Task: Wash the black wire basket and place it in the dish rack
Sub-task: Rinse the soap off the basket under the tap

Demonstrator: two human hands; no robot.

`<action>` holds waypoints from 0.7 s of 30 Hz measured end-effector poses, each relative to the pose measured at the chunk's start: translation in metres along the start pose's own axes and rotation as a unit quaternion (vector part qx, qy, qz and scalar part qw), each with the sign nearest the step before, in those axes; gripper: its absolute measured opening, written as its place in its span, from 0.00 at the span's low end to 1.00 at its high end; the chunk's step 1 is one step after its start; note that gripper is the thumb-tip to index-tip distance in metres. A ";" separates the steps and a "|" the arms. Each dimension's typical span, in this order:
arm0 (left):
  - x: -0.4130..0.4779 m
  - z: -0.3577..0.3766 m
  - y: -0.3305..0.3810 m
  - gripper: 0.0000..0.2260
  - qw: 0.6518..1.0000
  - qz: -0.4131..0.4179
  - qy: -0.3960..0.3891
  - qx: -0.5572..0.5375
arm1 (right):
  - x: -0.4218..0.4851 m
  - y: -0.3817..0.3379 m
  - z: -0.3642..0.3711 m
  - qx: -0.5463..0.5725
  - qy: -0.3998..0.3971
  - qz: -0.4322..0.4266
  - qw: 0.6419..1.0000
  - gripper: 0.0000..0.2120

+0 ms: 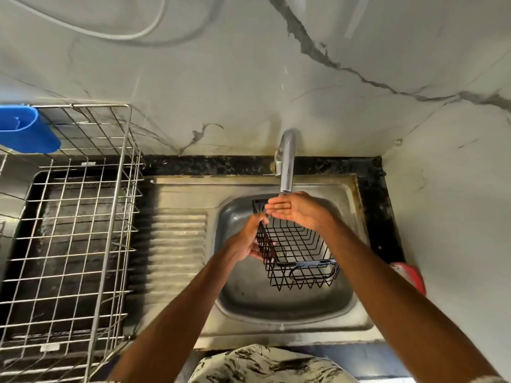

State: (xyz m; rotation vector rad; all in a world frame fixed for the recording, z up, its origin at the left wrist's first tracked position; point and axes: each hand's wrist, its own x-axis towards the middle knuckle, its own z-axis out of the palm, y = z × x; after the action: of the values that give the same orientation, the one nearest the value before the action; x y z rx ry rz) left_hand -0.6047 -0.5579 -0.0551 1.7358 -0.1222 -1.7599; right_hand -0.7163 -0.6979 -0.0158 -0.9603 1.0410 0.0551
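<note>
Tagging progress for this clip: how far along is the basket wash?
Done: the black wire basket is over the sink bowl, below the faucet. In hand: the left hand grips the basket's left wall; the right hand is open, palm up, at the spout. Whether water is running is unclear. Left: moving the basket to the dish rack on the left, which does not hold it yet.

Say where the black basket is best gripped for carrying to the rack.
Probably the left long rim of the basket, from the left, where the left hand holds it: fingers hook through the mesh, and that side faces the rack.
</note>
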 end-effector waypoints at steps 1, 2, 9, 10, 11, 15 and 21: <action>-0.001 -0.001 0.003 0.32 1.000 0.004 0.010 0.011 | 0.010 -0.002 0.003 0.046 0.013 0.005 0.999 0.17; 0.000 -0.003 0.005 0.32 1.000 0.008 0.015 0.016 | 0.018 -0.003 0.004 0.093 0.027 0.000 0.995 0.17; 0.009 -0.013 0.014 0.31 0.999 -0.009 0.008 0.051 | 0.031 -0.002 0.001 -0.102 -0.058 -0.012 0.993 0.16; 0.010 -0.011 0.015 0.33 0.998 -0.018 0.002 0.062 | 0.034 -0.001 0.002 -0.133 -0.055 -0.007 0.990 0.16; 0.007 -0.010 0.017 0.30 0.997 -0.019 -0.006 0.071 | 0.036 -0.001 0.003 -0.135 -0.048 -0.012 0.990 0.16; 0.000 -0.013 0.022 0.15 0.997 -0.026 -0.033 0.069 | 0.046 0.002 0.001 -0.114 -0.005 -0.040 0.993 0.15; 0.000 -0.023 0.025 0.28 0.996 -0.023 -0.023 0.082 | 0.051 0.025 -0.028 -0.243 0.023 0.039 0.969 0.12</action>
State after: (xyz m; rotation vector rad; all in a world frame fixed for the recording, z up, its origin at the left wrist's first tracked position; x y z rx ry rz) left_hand -0.5736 -0.5690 -0.0452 1.8269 -0.2562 -1.8691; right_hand -0.7195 -0.7215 -0.0740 -1.3670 1.1319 0.3685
